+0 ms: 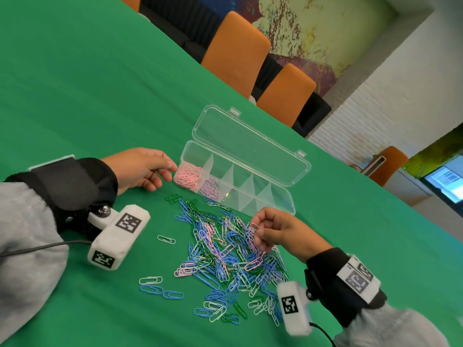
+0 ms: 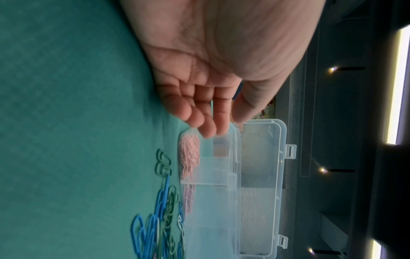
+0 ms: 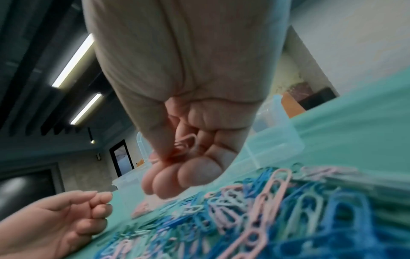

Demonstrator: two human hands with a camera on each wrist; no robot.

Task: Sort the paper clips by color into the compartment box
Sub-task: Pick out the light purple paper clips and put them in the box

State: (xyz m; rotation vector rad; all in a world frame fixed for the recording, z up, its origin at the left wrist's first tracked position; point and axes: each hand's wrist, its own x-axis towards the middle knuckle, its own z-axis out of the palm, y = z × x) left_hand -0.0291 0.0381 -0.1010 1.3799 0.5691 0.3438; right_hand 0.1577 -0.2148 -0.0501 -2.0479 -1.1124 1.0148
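Observation:
A clear compartment box (image 1: 280, 205) lies on the green table with its lid (image 1: 250, 146) folded back. Its left end compartment holds pink clips (image 1: 188, 177) and the one beside it holds lilac clips (image 1: 210, 188); the other compartments look empty. A mixed pile of paper clips (image 1: 225, 249), blue, green, white, pink and lilac, lies in front of the box. My right hand (image 1: 259, 231) hovers over the pile's right side and pinches a few pink clips (image 3: 185, 143) in its curled fingers. My left hand (image 1: 166, 171) rests at the box's left end, loosely curled, holding nothing I can see.
Stray clips lie left of the pile: a white one (image 1: 166, 239), and a white (image 1: 150, 280) and blue (image 1: 150, 289) pair nearer me. Orange chairs (image 1: 235, 53) stand along the table's far edge. A lit screen (image 1: 448, 181) is off to the right.

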